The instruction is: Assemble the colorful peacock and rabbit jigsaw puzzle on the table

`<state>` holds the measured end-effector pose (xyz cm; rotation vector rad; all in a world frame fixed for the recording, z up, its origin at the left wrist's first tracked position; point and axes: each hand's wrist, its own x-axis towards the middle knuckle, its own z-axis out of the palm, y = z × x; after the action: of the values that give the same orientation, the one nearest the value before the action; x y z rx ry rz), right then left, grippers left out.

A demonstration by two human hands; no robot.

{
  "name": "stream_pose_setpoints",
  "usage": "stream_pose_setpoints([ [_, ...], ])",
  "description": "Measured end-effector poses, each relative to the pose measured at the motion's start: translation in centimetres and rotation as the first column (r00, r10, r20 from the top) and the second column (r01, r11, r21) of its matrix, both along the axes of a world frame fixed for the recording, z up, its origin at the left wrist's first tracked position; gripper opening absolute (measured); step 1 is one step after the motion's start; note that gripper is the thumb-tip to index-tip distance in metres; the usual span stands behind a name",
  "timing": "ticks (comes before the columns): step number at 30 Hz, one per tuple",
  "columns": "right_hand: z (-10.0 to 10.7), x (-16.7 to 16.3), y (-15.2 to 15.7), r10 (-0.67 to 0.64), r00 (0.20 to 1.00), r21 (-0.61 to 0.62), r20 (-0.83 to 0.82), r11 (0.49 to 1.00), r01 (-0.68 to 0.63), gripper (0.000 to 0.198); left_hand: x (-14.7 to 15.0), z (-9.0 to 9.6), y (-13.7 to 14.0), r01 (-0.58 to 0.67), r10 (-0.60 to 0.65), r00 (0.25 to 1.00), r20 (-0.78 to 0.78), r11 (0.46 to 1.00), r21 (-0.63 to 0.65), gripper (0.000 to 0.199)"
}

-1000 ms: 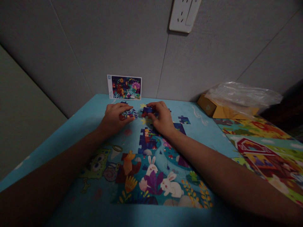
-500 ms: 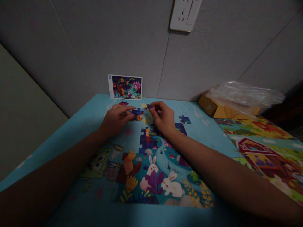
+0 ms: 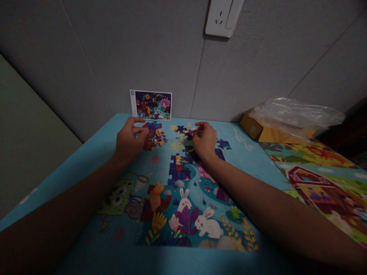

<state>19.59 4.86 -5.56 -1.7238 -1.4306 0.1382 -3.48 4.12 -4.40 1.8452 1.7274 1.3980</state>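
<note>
My left hand (image 3: 129, 138) is at the left of a small group of puzzle pieces (image 3: 156, 134), its thumb and forefinger apart with nothing seen between them. A dark reddish puzzle piece (image 3: 189, 133) is pinched in my right hand (image 3: 205, 139), above several loose pieces with yellow flowers on or around them. Nearer to me lies the partly joined puzzle (image 3: 197, 202), showing white rabbits, a stream and an orange animal. The right forearm crosses over its right side. One more blue piece (image 3: 224, 144) rests to the right of my right hand.
A picture card (image 3: 151, 105) leans on the wall at the back. To the right sit a yellow box (image 3: 269, 133) with clear plastic (image 3: 295, 114) on it and a farm picture puzzle (image 3: 321, 187). The blue table cover (image 3: 86, 152) carries printed cartoon figures.
My left hand has moved left and released the blue and orange piece beside other pieces. My right hand has shifted slightly right and now holds a dark reddish piece instead of a blue one.
</note>
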Motion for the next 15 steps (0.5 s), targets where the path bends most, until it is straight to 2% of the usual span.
stream_pose_setpoints([
  [4, 0.16, -0.43, -0.42, -0.029, 0.992, -0.176, 0.122, 0.983, 0.050, 0.052, -0.01, -0.01, 0.06, -0.009, 0.009, 1.000, -0.016, 1.000, 0.007, 0.029],
  [8, 0.07, -0.36, -0.30, 0.012, 0.988, -0.227, 0.154, 0.974, 0.024, 0.052, -0.04, -0.01, 0.09, -0.006, 0.006, 1.000, -0.018, 1.000, 0.024, 0.026],
  [11, 0.06, -0.24, -0.12, 0.042, 0.991, -0.153, 0.124, 0.988, -0.023, 0.048, 0.00, 0.12, -0.01, 0.027, -0.024, 0.999, -0.044, 0.998, 0.064, 0.024],
  [13, 0.11, -0.30, -0.16, 0.179, 0.982, -0.031, 0.068, 0.984, -0.177, 0.040, 0.14, 0.27, -0.18, 0.075, -0.066, 0.994, -0.091, 0.992, 0.104, 0.021],
  [14, 0.13, -0.39, -0.27, 0.294, 0.955, 0.038, 0.041, 0.955, -0.295, 0.037, 0.25, 0.34, -0.30, 0.112, -0.097, 0.987, -0.127, 0.986, 0.120, 0.021],
  [15, 0.16, -0.52, -0.44, 0.429, 0.903, 0.098, 0.022, 0.898, -0.429, 0.034, 0.37, 0.39, -0.44, 0.158, -0.136, 0.977, -0.166, 0.978, 0.132, 0.021],
])
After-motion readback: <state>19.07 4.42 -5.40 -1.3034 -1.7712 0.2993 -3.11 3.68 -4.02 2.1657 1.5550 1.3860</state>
